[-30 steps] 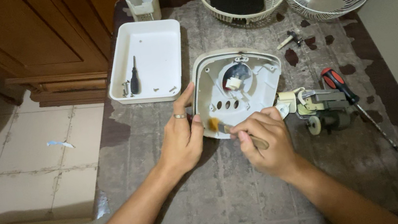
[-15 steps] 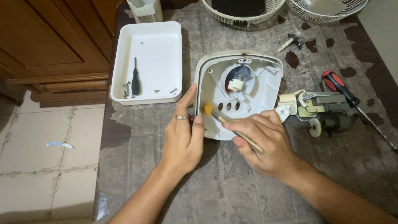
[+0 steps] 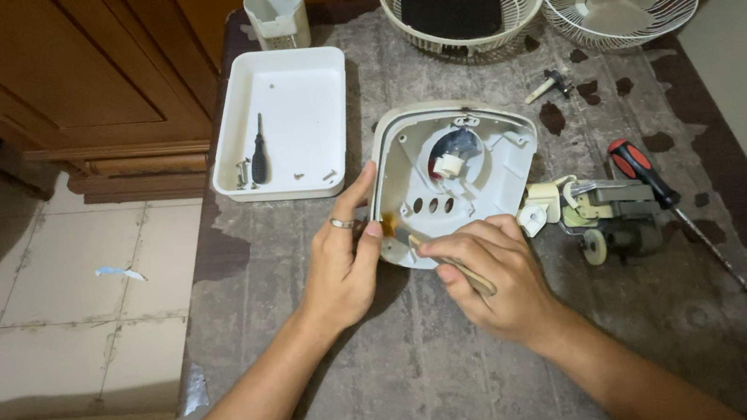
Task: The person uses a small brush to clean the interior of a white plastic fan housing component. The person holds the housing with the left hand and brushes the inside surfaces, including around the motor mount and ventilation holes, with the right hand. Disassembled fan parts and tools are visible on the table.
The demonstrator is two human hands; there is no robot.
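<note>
Your left hand (image 3: 342,266) is gripping the housing's (image 3: 455,176) near-left rim; your right hand (image 3: 486,272) is pinching a brush (image 3: 441,259), tip angled far-left onto that edge.

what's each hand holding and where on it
The left hand grips the cream plastic housing by its near left rim. The right hand pinches a thin brush-like tool mid-shaft, its tip at the housing's lower edge.
</note>
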